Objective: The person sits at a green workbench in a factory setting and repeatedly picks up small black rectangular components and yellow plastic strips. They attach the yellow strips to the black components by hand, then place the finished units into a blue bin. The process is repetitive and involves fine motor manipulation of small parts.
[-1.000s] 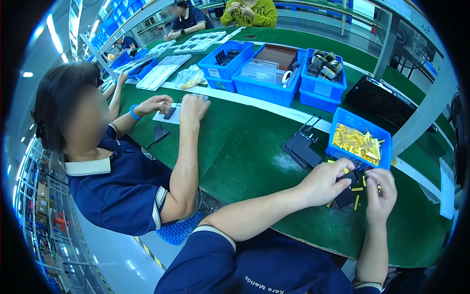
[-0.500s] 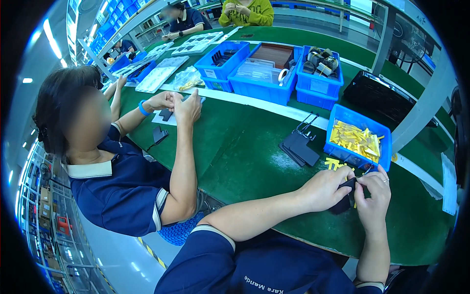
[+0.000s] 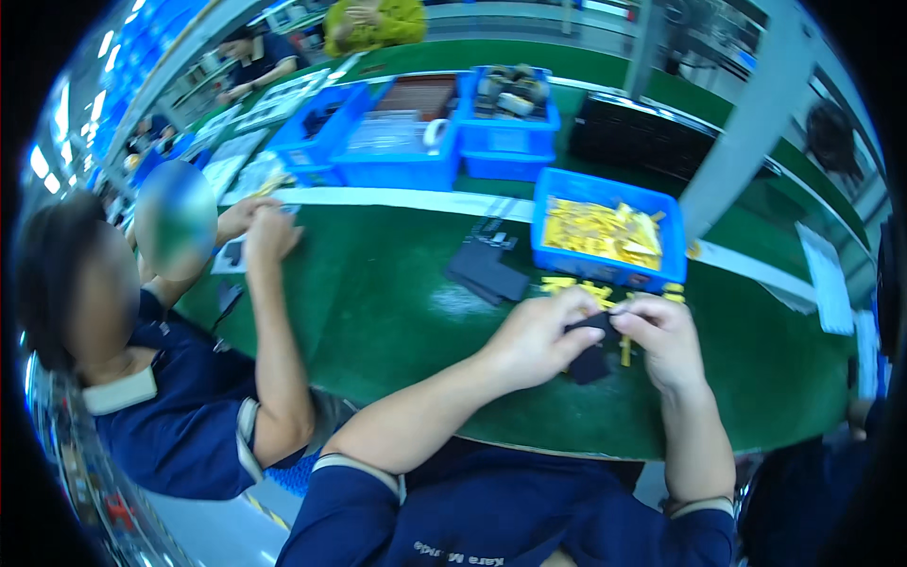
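Note:
In front of me, a small black flat piece [image 3: 591,365] is pinched between the thumb and fingers of my left hand [image 3: 537,342]. My right hand [image 3: 664,342] closes its thumb and forefinger at the same piece's upper edge; the fingers hide the exact spot they grip. Loose yellow strips [image 3: 588,291] lie on the table just beyond my fingertips, and one yellow strip [image 3: 625,352] shows below my right hand. A blue bin [image 3: 543,248] full of yellow pieces stands behind them. To the left of it rests a stack of black flat pieces [image 3: 487,270] with thin dark leads.
A co-worker [image 3: 179,406] sits at my left, hands together over the green table [image 3: 368,321]. Blue bins [image 3: 397,172] with clear sheets and brown boards stand farther back. A black case [image 3: 642,137] lies behind a grey post [image 3: 746,123]. More people sit at the far side.
My view has swung to the right, so the scene sits farther left in the picture. Both hands keep hold of the black piece, now with more of its lower part showing.

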### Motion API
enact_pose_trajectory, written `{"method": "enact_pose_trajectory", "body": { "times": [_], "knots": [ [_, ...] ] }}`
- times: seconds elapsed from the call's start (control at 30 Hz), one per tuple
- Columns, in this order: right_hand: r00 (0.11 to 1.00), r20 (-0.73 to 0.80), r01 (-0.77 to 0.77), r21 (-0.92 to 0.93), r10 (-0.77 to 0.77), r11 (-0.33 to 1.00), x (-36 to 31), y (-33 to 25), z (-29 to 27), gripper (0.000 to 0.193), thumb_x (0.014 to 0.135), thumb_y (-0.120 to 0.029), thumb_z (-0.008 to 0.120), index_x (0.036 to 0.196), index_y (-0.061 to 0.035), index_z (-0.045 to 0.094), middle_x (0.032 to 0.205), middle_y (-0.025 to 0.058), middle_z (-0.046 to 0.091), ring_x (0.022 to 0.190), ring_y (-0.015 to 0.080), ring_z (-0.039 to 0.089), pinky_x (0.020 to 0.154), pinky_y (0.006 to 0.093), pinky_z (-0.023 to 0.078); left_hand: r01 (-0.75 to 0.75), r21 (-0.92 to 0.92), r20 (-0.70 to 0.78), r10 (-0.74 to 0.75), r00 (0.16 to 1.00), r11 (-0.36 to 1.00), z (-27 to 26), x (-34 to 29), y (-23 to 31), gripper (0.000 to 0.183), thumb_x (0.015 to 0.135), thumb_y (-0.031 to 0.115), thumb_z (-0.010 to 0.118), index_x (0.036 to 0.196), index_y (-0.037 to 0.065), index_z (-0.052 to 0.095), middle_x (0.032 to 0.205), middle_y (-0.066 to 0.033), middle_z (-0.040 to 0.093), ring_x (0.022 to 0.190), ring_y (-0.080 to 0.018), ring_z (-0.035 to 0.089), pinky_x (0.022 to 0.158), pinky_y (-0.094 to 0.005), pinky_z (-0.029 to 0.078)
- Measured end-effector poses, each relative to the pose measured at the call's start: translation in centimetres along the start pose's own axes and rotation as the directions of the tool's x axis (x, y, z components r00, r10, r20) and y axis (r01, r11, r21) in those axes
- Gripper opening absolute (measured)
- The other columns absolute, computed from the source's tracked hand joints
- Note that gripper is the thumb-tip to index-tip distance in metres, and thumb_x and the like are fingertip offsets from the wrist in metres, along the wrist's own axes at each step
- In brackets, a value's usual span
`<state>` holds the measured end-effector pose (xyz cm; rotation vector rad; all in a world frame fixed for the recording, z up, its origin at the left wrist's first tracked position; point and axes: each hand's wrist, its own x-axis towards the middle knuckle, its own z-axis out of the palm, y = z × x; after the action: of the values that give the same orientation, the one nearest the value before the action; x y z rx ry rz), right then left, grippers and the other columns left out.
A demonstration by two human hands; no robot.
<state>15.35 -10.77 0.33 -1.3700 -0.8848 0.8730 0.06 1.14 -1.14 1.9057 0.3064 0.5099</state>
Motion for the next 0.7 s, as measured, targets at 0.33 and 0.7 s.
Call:
{"method": "enact_pose_trajectory", "body": {
  "times": [0.33,0.7],
  "knots": [
    [0.986,0.125,0.143,-0.267,-0.113,0.953,0.4,0.5,-0.9,0.013,0.074,-0.006,0.073,0.083,0.001,0.067,0.076,0.0068,0.066,0.069,0.0111,0.061,0.066,0.0248,0.048,-0.102,0.117,0.026,0.099,0.995,0.988,0.2,-0.3,0.4,0.02,0.081,0.011,0.065,0.096,0.003,0.053,0.071,-0.0063,0.063,0.065,-0.0148,0.061,0.061,-0.027,0.045],
    [0.978,0.146,0.185,-0.291,-0.148,0.939,0.0,-0.3,-1.4,0.015,0.076,-0.009,0.071,0.088,-0.0008,0.07,0.078,0.0092,0.068,0.071,0.0145,0.064,0.065,0.0266,0.05,-0.049,0.135,0.007,0.049,0.999,0.99,0.0,-0.2,1.1,0.023,0.078,0.009,0.068,0.096,0.004,0.054,0.067,-0.0055,0.058,0.06,-0.0141,0.054,0.058,-0.0266,0.042]
  ]
}}
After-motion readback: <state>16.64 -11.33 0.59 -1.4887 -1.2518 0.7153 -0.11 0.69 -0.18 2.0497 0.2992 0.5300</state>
